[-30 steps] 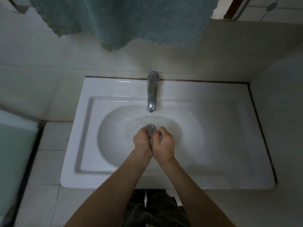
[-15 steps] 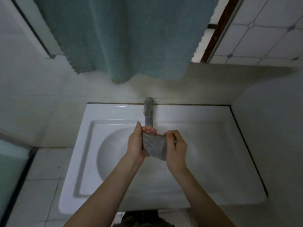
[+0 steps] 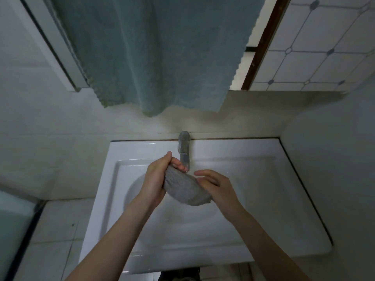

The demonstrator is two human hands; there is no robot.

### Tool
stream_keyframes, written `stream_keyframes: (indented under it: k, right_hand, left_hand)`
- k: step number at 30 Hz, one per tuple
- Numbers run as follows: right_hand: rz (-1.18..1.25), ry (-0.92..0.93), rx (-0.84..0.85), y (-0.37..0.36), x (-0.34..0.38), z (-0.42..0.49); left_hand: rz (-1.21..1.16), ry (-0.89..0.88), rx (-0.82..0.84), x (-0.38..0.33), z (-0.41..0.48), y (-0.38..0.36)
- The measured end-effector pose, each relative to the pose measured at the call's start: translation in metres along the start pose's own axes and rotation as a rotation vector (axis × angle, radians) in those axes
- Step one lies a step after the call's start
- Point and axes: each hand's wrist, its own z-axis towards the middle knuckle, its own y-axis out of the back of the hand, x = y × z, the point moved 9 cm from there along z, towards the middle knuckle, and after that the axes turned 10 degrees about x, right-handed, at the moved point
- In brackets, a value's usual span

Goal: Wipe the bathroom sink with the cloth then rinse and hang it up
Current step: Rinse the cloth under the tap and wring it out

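Observation:
A small grey cloth [image 3: 185, 188] hangs spread between my two hands above the white sink [image 3: 253, 216]. My left hand [image 3: 157, 179] pinches its upper left corner, fingers closed on the fabric. My right hand [image 3: 216, 184] touches the cloth's right edge with loosely curled fingers; how firmly it grips is unclear. The chrome tap [image 3: 184, 151] stands just behind my left hand's fingertips. The sink's bowl is partly hidden by my hands and the cloth.
A large teal towel [image 3: 158, 53] hangs on the wall above the sink. A tiled wall [image 3: 324, 43] and a brown frame [image 3: 261, 43] are at the upper right. A white wall closes the right side, and a glass panel [image 3: 14, 230] stands at the left.
My hands have risen from the drain up to tap height with the cloth. It went from a squeezed wad to spread between them. The view has tilted upward.

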Motion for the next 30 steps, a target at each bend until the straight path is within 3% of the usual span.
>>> stream_keyframes:
  k: [3, 7, 12, 16, 20, 23, 30]
  right_hand:
    - [-0.047, -0.026, 0.156, -0.010, 0.001, -0.002]
    - [-0.161, 0.042, 0.000, -0.004, 0.003, -0.002]
    - [-0.160, 0.076, -0.162, 0.007, -0.003, -0.007]
    - [-0.204, 0.078, -0.114, 0.006, -0.003, -0.007]
    - [-0.305, 0.104, -0.087, 0.003, -0.004, -0.003]
    - [-0.303, 0.102, -0.105, 0.006, -0.006, -0.004]
    - [-0.222, 0.080, -0.105, 0.018, -0.005, 0.000]
  left_hand:
    - [0.082, -0.044, 0.037, -0.001, 0.000, -0.007]
    - [0.245, -0.060, 0.087, 0.004, -0.002, -0.004]
    - [0.468, 0.170, 0.181, 0.029, -0.011, 0.009]
    - [0.605, 0.165, 0.197, 0.031, -0.012, 0.013]
    - [0.825, 0.045, 0.223, 0.030, -0.006, 0.009]
    - [0.827, -0.038, 0.185, 0.023, -0.003, 0.009]
    - [0.647, 0.038, 0.165, 0.021, -0.003, -0.002]
